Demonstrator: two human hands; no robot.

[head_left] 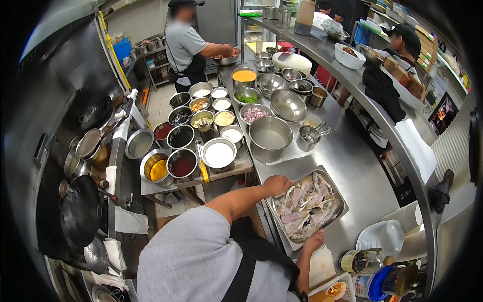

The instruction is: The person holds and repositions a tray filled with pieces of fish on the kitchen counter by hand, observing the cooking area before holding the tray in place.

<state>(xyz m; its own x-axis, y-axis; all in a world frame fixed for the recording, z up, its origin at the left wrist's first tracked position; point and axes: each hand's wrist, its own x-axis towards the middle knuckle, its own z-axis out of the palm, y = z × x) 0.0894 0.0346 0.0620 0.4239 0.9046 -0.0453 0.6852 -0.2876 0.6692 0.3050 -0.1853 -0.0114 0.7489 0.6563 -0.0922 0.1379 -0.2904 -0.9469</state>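
A rectangular metal tray (343,202) lies on the steel counter, filled with pale, pinkish-grey raw pieces (307,204) that look like fish or meat; I cannot tell which. My left hand (276,185) is closed on the tray's upper left corner. At the lower edge, my right hand (314,240) grips the rim, its fingers partly hidden. Beyond the tray stands a large metal pot (270,138) on a white cloth. Beside that pot is a small container (308,138) with several ladles or spoons in it.
Bowls of sauces and powders, including a white powder pot (219,152), crowd a side table. Woks (80,211) line the left. A white cutting board (322,267), jars (370,260) and stacked plates (380,236) stand near my right. A co-worker (188,50) handles a bowl; an overhead shelf (352,80) curves rightward.
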